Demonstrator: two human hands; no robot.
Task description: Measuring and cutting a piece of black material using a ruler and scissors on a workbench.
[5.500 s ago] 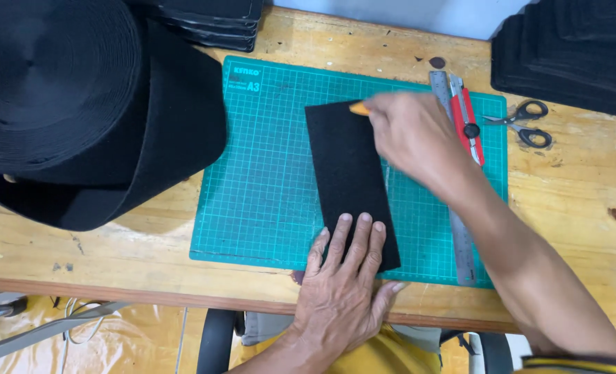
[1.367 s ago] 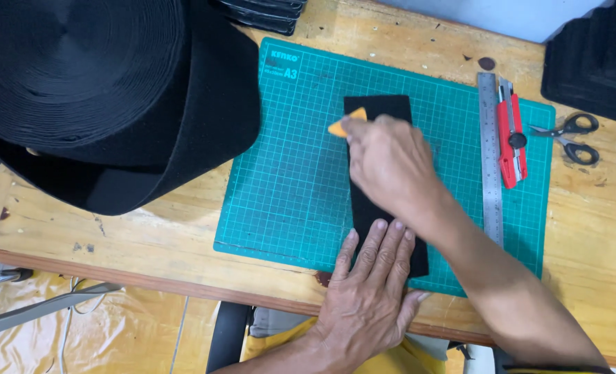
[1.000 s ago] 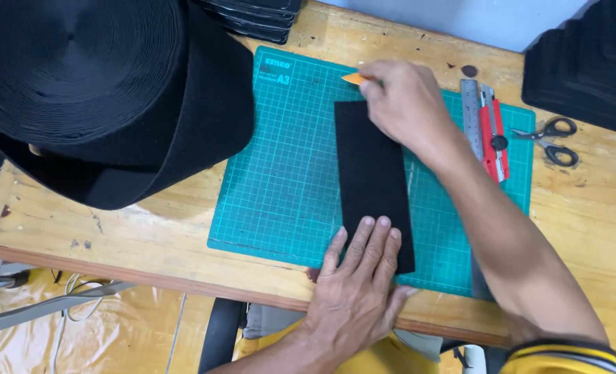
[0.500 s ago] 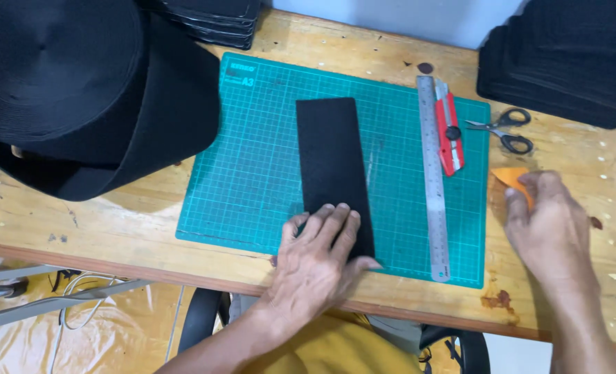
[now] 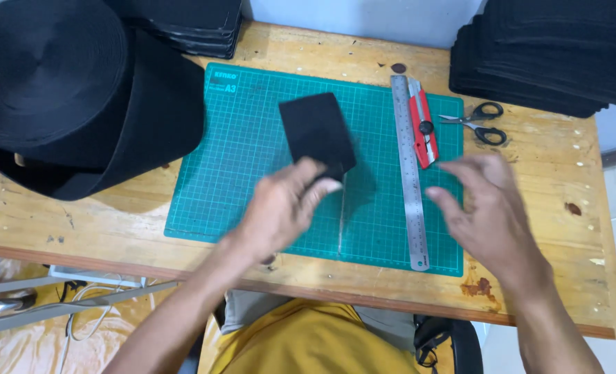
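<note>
Pinched at its near edge by the left hand (image 5: pixel 284 208), the black felt piece (image 5: pixel 317 133) was lifted off the green cutting mat (image 5: pixel 239 159), where it had lain flat half a second earlier. Right hand (image 5: pixel 491 208) hovered empty, fingers spread, beside the steel ruler (image 5: pixel 410 173), its orange marker now gone. Marking looked finished. Red utility knife (image 5: pixel 423 125) and scissors (image 5: pixel 479 123) lay farther right.

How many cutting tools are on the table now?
2. A red utility knife lies on the green mat, just right of the steel ruler. Black-handled scissors lie on the bare wood further right. Others may be hidden behind the hands.
</note>
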